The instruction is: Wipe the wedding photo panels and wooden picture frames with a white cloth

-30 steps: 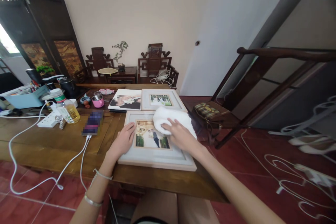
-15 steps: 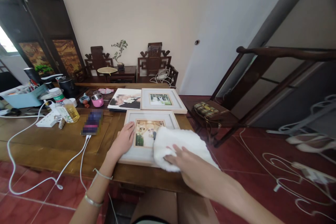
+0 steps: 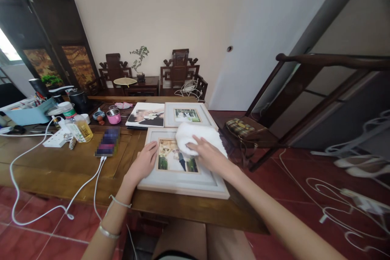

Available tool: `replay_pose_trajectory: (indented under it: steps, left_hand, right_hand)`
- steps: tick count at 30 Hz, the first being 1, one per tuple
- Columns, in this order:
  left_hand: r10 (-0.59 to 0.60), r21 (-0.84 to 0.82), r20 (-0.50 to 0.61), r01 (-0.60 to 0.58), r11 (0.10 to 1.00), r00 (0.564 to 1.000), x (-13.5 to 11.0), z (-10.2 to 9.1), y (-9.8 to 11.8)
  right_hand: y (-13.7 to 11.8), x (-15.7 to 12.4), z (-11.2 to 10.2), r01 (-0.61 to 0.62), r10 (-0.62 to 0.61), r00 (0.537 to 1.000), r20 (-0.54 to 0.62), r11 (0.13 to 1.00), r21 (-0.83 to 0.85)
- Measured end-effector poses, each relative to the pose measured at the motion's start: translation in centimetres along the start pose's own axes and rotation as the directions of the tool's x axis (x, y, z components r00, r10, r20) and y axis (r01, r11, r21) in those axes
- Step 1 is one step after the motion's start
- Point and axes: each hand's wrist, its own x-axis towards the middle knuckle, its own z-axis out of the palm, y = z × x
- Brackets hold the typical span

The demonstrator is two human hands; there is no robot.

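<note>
A pale framed photo lies flat on the wooden table in front of me. My left hand rests open on the frame's left border, fingers flat. My right hand presses a white fluffy cloth onto the upper right part of the frame, fingers closed on it. The cloth covers that corner of the frame.
Behind lie a second framed photo and an unframed print. To the left sit a phone on a white cable, a bottle, a power strip, a pink cup. A dark wooden chair stands right of the table.
My right hand has swept the cloth from the frame's lower right edge back up to its upper right corner. The left hand has stayed on the frame's left border.
</note>
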Motion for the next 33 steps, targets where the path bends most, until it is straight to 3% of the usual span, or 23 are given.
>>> replay_pose_trajectory:
  steps: [3,6,11,17,22,27,33]
  left_hand:
    - [-0.003,-0.001,0.002,0.003,1.0,1.0,0.0,0.0,0.0]
    - [-0.009,-0.001,-0.01,0.009,1.0,1.0,0.0,0.2,-0.1]
    - [-0.019,0.007,-0.032,0.02,1.0,0.999,0.0,0.5,-0.5]
    - [-0.032,0.017,-0.041,0.033,0.999,0.999,-0.1,0.5,-0.1]
    - [-0.032,0.012,-0.033,0.033,0.999,0.999,-0.2,0.4,0.1]
    - [-0.018,0.015,-0.013,0.018,1.0,1.0,-0.2,0.1,0.0]
    - [-0.015,0.02,-0.003,0.015,1.0,1.0,-0.2,0.0,-0.3]
  right_hand:
    - [1.0,2.3,0.0,-0.033,0.03,0.998,-0.054,0.997,-0.067]
    - [1.2,2.7,0.2,-0.009,0.004,0.999,-0.05,0.995,-0.1]
    - [-1.0,-1.0,-0.8,0.109,-0.103,0.992,0.075,0.991,-0.072]
    - [-6.4,-6.9,-5.4,0.109,-0.136,0.931,0.339,0.989,0.097]
    - [-8.4,-7.8,-6.0,0.103,-0.173,0.922,0.346,0.972,0.212]
    - [-5.9,-4.9,-3.4,0.069,-0.105,0.958,0.266,0.987,0.142]
    - [-0.3,0.7,-0.6,-0.004,0.006,1.0,0.018,0.997,-0.076]
